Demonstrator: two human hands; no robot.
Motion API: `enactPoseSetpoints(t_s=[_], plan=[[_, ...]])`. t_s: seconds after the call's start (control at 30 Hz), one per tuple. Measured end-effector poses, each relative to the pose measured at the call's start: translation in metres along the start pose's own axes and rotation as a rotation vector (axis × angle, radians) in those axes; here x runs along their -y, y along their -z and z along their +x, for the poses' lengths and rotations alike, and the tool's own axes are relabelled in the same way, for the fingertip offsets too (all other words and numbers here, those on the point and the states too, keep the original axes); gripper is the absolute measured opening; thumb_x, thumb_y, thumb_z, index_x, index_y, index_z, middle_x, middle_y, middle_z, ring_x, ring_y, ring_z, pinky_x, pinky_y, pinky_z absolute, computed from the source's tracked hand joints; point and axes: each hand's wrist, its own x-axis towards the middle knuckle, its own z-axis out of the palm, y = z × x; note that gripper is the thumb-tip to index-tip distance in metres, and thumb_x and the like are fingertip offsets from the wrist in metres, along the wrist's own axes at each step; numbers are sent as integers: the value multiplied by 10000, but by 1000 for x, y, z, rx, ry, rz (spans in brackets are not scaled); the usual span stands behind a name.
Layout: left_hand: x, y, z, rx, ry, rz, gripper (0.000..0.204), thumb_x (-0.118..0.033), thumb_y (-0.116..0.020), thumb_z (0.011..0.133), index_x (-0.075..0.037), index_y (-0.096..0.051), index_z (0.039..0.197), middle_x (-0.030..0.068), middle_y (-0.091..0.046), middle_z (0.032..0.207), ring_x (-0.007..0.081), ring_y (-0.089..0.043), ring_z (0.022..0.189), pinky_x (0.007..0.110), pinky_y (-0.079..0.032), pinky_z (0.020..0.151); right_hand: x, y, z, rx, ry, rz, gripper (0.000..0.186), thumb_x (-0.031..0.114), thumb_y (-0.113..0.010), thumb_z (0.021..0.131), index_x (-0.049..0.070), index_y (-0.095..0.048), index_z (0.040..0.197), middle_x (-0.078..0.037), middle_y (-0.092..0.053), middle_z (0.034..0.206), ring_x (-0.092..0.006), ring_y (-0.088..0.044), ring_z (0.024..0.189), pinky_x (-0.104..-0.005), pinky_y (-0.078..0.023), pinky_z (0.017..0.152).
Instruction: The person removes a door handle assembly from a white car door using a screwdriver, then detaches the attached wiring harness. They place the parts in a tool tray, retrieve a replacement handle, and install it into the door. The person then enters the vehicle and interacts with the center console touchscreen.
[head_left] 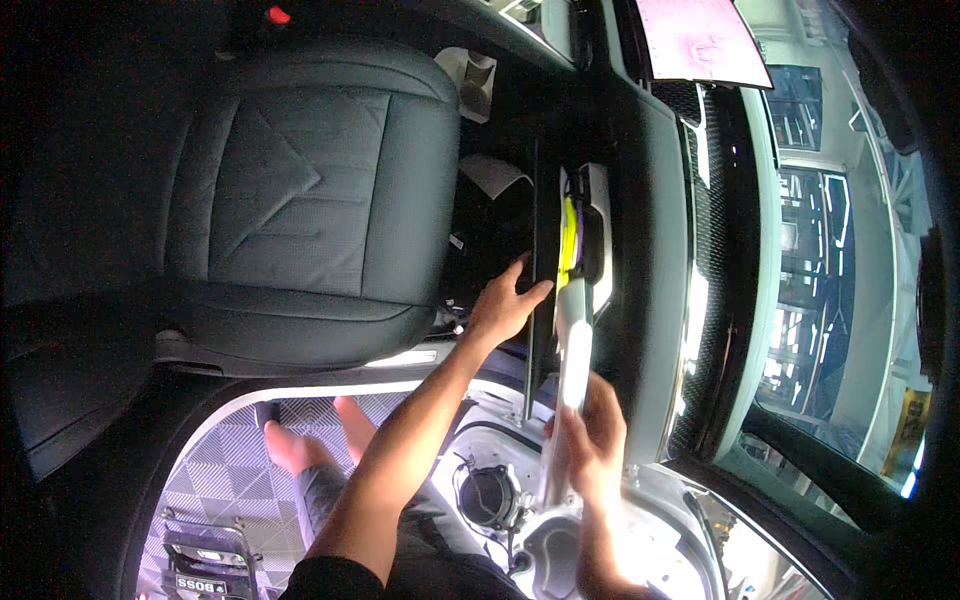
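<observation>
Black sleeve (338, 574): nearest us, lower edge.
Seat (300, 190): dark, left of our hands.
Dashboard (655, 220): to our right.
Long pale piece (575, 340): beside the dashboard; steadying it seems our present step, and moving it next calls for care at its far end.
Right hand (597, 430): wrapped round its near part.
Left hand (505, 305): at a thin dark edge (535, 200); we can't tell whether it pinches.
Yellow-green strip (569, 235): near the piece's far end.

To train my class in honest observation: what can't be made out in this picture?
All in the head view:
Footwell: its contents are mostly lost in deep shadow.
Left hand: some fingers are hidden by the hand itself.
Long pale piece: glare washes out its surface; the right hand covers part.
Pink sheet: cut off by the top edge.
</observation>
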Motion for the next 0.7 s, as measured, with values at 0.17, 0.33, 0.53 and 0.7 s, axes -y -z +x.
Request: enactPoseSetpoints(t_s=[0.17,0.33,0.53,0.7], plan=[[0,7,-1,25,-80,28,533,-391,-648,953,-171,-552,1428,218,-702,1184,383,-674,1116,455,-537,933,-42,-20,102,-227,226,-481,411,82,-624,965,-57,-515,1336,-256,-700,1058,-307,-713,904,-381,-543,800],[-1,8,2,78,-49,75,532,-430,-636,956,-214,-550,1434,208,-720,1137,400,-673,1104,474,-535,928,-50,-22,188,-395,393,-630,479,78,-572,963,-11,-491,1426,-303,-652,1224,-455,-638,1149,-452,-509,956],[-13,13,-1,123,72,124,486,-462,-635,962,-113,-648,1298,195,-712,1181,386,-678,1098,436,-519,929,-58,-6,252,-494,387,-761,519,90,-572,954,18,-466,1457,-290,-587,1352,-443,-563,1269,-502,-433,1081],[-21,15,-5,110,86,165,534,-518,-610,966,-93,-649,1287,206,-713,1170,388,-679,1091,439,-513,933,-63,-8,268,-534,410,-800,560,92,-588,929,36,-457,1471,-286,-552,1398,-464,-527,1298,-490,-416,1115]])
